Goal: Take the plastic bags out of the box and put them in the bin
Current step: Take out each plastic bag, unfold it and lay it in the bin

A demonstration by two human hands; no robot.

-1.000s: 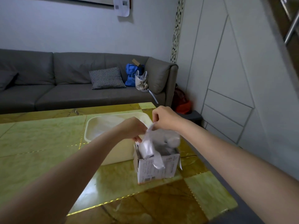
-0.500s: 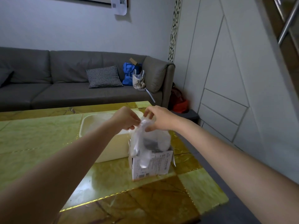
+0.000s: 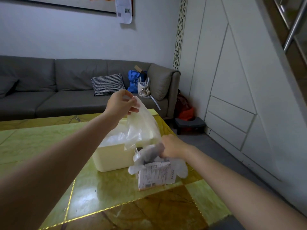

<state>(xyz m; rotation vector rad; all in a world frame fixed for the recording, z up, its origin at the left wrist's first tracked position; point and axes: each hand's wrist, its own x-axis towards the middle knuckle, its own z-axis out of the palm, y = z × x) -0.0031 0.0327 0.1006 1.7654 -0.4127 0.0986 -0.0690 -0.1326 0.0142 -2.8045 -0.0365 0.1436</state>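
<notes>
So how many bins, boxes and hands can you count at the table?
Bin: 1
Box: 1
Hands: 2, left hand and right hand
Total: 4

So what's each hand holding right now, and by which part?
Left hand pinches a clear plastic bag by its top edge; right hand grips the bunched bags at the box top.

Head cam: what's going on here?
A person is emptying plastic bags from a small printed box into a cream bin on the green table. The left hand pinches a clear bag held up over the bin. The right hand grips the bunched bags at the box's opening.
</notes>
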